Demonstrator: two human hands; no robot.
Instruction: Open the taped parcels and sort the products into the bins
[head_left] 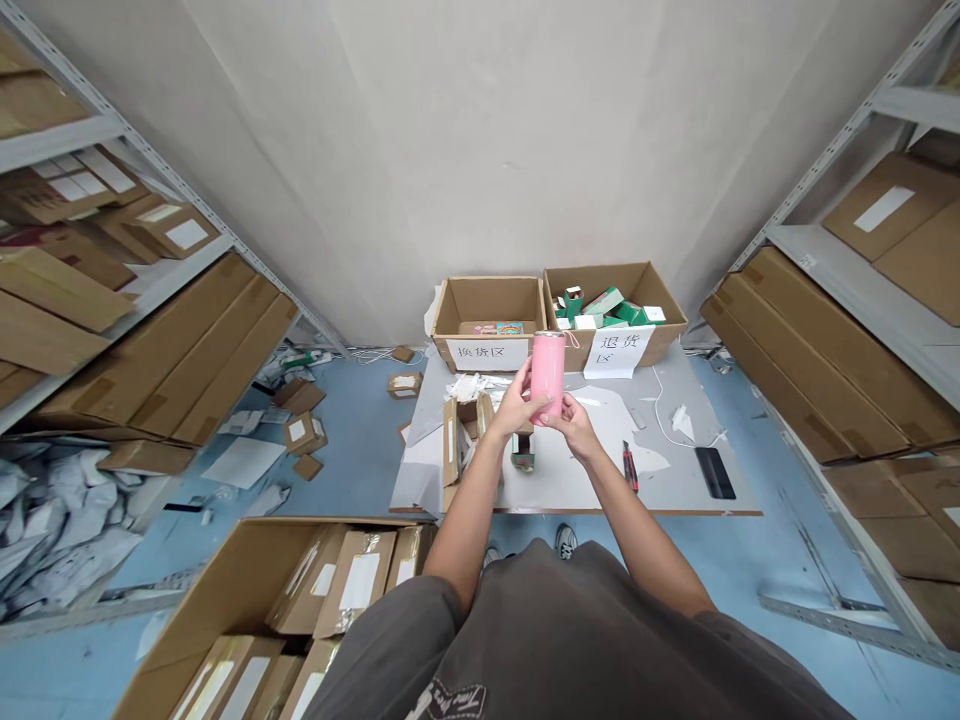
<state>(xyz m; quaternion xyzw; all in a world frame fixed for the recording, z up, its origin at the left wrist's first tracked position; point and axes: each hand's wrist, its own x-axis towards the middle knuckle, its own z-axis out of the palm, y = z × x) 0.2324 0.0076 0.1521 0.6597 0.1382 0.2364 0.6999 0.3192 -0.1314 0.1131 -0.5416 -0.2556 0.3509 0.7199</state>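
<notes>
A pink tumbler (548,372) with a metal rim is held upright above the table (600,490). My left hand (516,405) wraps round its left side, closed on it. From the lower right, my right hand (576,428) grips its base with the fingers closed. Beneath my hands stands a small green box (523,452) with its top open. An opened brown carton (452,445) is to the left of it. On the table's right part lie a red and black utility knife (630,468) and a black phone (715,473).
Two labelled cardboard boxes stand at the back: the left box (491,300) holds a few flat packs, the right box (667,335) several green boxes. A large carton of parcels (225,560) is at my left. Loaded shelves (862,260) flank both sides.
</notes>
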